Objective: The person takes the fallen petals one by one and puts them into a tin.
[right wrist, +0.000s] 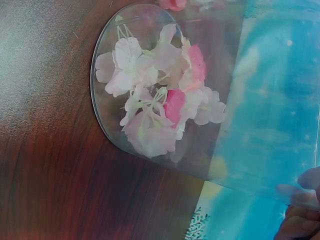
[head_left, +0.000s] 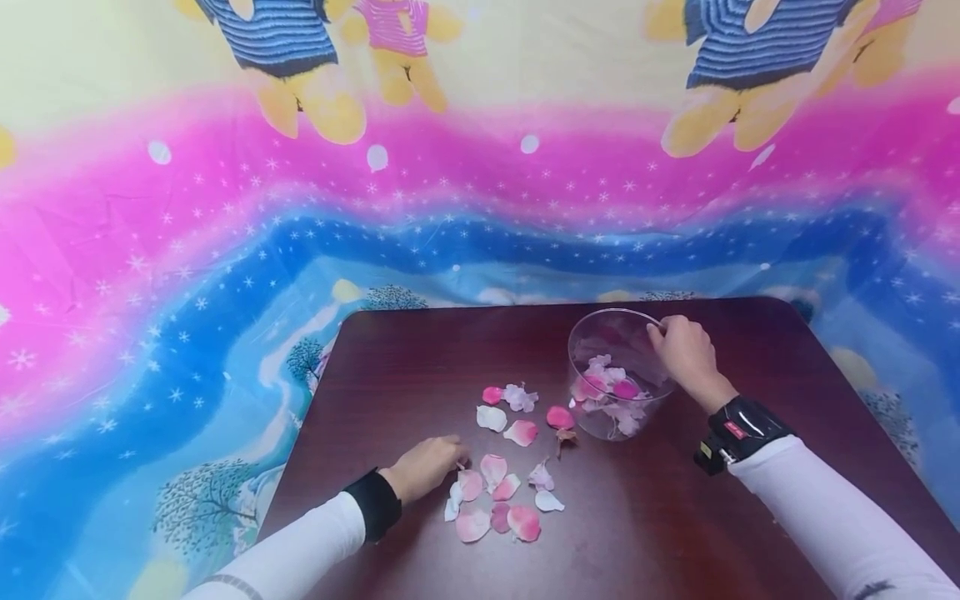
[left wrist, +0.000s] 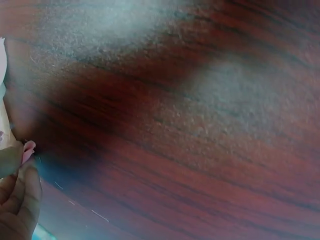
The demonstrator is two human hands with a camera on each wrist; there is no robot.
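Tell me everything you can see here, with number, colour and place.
Table: one, red-brown, centre
Printed cloth: one, cream, pink and blue, behind
Cylindrical container: one, clear, far right
Blossoms and petals: several, pale to deep pink, inside container
Loose pink petals: about nine, light to deep, mid-table
White petals: three, white, mid-table
Loose blossoms: two, pale lilac, mid-table
Shrivelled scrap: one, brown, left of container
Pinched petal: one, pink, in left hand
Wrist straps: two, black, one per arm
Sleeves: two, white, lower edge
Left hand: one, bare, beside loose petals
Right hand: one, bare, gripping container rim
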